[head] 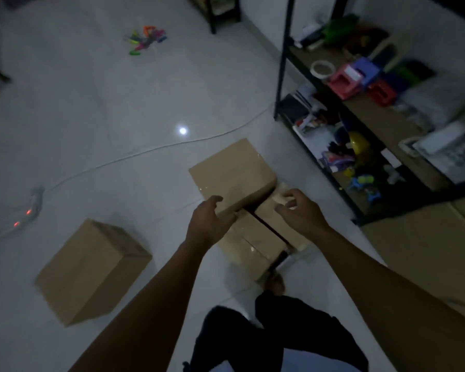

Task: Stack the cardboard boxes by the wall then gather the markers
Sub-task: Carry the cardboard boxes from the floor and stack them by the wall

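Sealed box (232,173) directly ahead on a lower box (255,237), long axis running away and left. Left hand (210,224) open, touching its near corner; right hand (298,213) open, empty, just beside. Markers (147,38) far across the floor (91,116).

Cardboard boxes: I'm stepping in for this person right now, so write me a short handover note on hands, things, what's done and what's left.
Left hand: open, at the near edge of the top cardboard box, not gripping.
Right hand: open, empty, over the lower cardboard box.
The top box sits askew on the lower one beside the shelf rack.
A third cardboard box sits alone on the floor to the left.
Markers lie scattered on the floor far ahead.
Done: two boxes stacked.
Left: square the top box, add the third, gather the markers.
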